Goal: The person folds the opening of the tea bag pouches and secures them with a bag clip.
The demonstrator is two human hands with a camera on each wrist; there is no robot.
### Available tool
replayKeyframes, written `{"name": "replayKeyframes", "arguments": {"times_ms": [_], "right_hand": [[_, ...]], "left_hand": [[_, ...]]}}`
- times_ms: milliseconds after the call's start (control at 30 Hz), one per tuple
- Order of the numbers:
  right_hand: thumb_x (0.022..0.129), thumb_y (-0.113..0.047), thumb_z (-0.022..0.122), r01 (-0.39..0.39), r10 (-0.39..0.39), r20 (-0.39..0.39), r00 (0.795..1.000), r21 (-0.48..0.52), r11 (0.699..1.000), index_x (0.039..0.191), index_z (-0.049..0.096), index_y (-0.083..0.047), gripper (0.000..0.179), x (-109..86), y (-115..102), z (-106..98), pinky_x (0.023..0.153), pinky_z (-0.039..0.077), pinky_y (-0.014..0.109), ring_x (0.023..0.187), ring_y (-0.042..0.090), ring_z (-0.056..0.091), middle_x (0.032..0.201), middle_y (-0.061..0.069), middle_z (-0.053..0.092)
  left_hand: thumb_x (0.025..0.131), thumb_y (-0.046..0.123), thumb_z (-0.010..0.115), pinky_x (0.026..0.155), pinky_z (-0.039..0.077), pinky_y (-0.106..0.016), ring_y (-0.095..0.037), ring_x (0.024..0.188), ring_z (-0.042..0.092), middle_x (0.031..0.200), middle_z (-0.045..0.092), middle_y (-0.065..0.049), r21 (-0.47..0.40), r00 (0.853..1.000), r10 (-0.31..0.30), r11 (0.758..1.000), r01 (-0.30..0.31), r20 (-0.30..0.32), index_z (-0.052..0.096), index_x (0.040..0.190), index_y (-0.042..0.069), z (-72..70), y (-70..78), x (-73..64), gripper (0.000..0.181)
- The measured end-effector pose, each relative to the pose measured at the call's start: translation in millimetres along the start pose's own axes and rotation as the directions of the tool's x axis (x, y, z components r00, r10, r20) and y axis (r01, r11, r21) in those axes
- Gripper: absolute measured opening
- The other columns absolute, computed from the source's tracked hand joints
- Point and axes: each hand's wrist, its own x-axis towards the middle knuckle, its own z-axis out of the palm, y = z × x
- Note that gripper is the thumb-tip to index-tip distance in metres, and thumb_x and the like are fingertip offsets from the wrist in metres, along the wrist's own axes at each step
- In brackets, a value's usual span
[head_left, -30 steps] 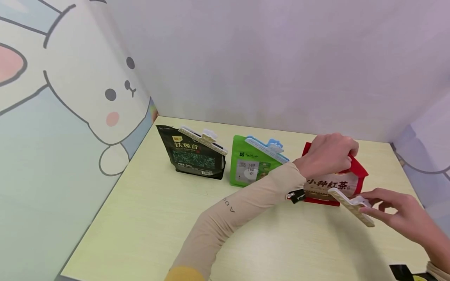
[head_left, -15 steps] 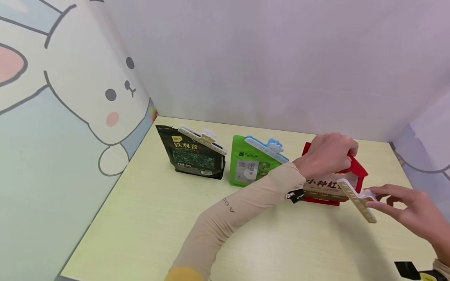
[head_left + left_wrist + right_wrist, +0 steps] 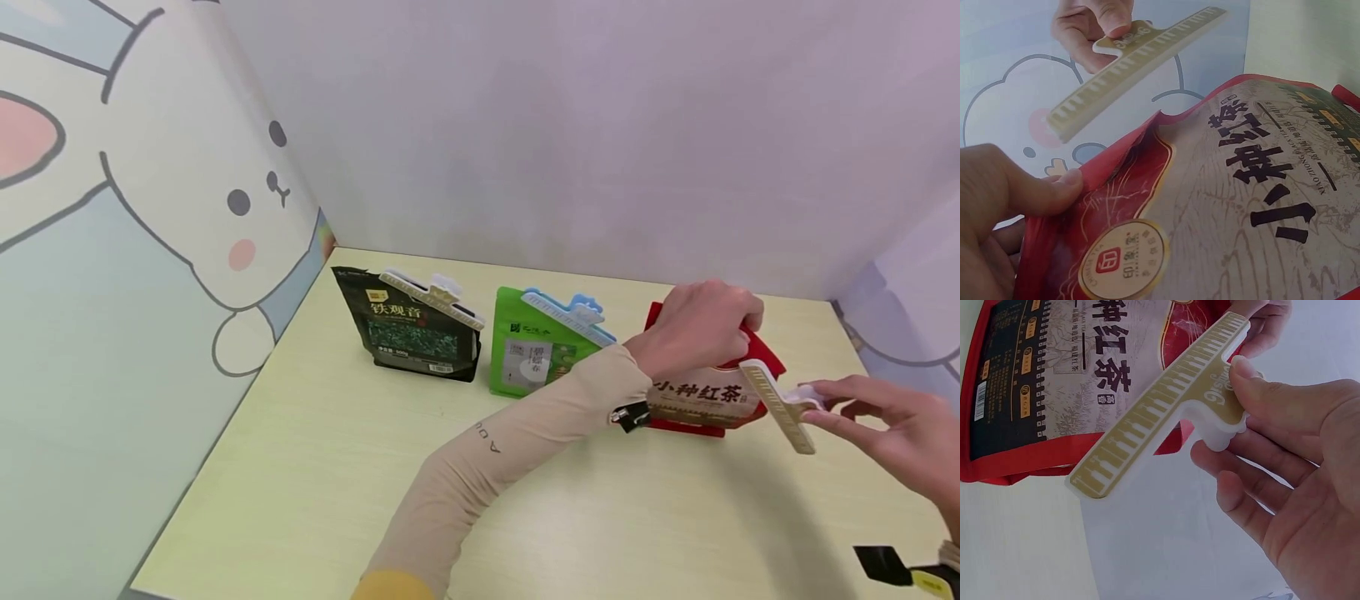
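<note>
A red tea bag (image 3: 701, 402) with a beige front stands at the right of the table. My left hand (image 3: 697, 327) grips its top edge; in the left wrist view the thumb (image 3: 1067, 187) presses on the red rim, beside a torn-looking edge. My right hand (image 3: 892, 421) pinches the handle of a long gold and white clip (image 3: 1166, 403) printed with piano keys. In the head view the clip overlaps the bag's right corner; the wrist views show it apart from the bag's top edge, and its jaws look shut.
To the left stand a black tea bag (image 3: 408, 333) with a gold and white clip (image 3: 435, 297) and a green tea bag (image 3: 517, 358) with a blue clip (image 3: 572, 315), partly behind the left forearm. The pale table (image 3: 315, 475) meets a white wall (image 3: 525, 150) at the back.
My right hand has lifted the clip up and to the right, closer to the red bag's upper right corner, and the clip is tilted steeper. The left hand has stayed on the bag.
</note>
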Motion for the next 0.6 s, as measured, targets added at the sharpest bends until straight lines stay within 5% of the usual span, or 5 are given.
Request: {"name": "replayKeyframes", "arguments": {"times_ms": [333,600], "right_hand": [[0.078,0.012,0.069,0.026,-0.021,-0.067,0.997,0.063,0.998,0.097,0.066,0.005,0.021,8.5,1,-1,0.069,0.039,0.001,0.078,-0.011,0.049,0.089,-0.024,0.056],[0.078,0.014,0.067,0.062,-0.044,-0.140,0.989,0.132,0.989,0.098,0.071,-0.005,0.028,13.1,3,-7,0.070,0.039,0.002,0.075,-0.009,0.051,0.088,-0.022,0.058]], "left_hand": [[0.091,0.020,0.056,0.061,0.038,-0.015,0.002,0.082,0.049,0.094,0.058,0.021,-0.042,1.000,0.012,0.999,-0.012,-0.008,0.067,0.100,0.034,0.8,-1.3,-1.3,0.020],[0.090,0.019,0.056,0.063,0.039,-0.013,0.004,0.085,0.049,0.099,0.059,0.020,-0.099,1.000,0.025,0.995,-0.026,-0.007,0.067,0.102,0.031,1.8,-3.4,-0.9,0.020]]}}
